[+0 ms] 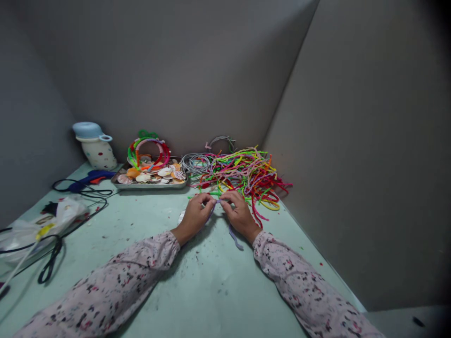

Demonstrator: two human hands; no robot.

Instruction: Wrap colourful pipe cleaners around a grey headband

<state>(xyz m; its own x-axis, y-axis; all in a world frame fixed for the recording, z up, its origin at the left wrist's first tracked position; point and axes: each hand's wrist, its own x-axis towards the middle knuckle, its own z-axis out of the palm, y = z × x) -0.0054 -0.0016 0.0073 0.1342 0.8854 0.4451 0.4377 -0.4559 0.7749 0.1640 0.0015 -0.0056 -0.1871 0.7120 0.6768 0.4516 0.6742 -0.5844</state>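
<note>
1. Mounted on the wearer's head, looking forward and down across the desk (207,305).
2. Looks along both sleeves (116,281) from behind, out to the left hand (196,213) and the right hand (241,216), both just below mid-view.
3. Set above hand level, near enough to show the bare desk on the wearer's side of each hand.
4. Faces a gray wall (193,70) beyond both hands, at middle range.
5. Spreads wide, taking in a side wall (369,155) and a patch of floor (391,321) right of the right hand.
</note>
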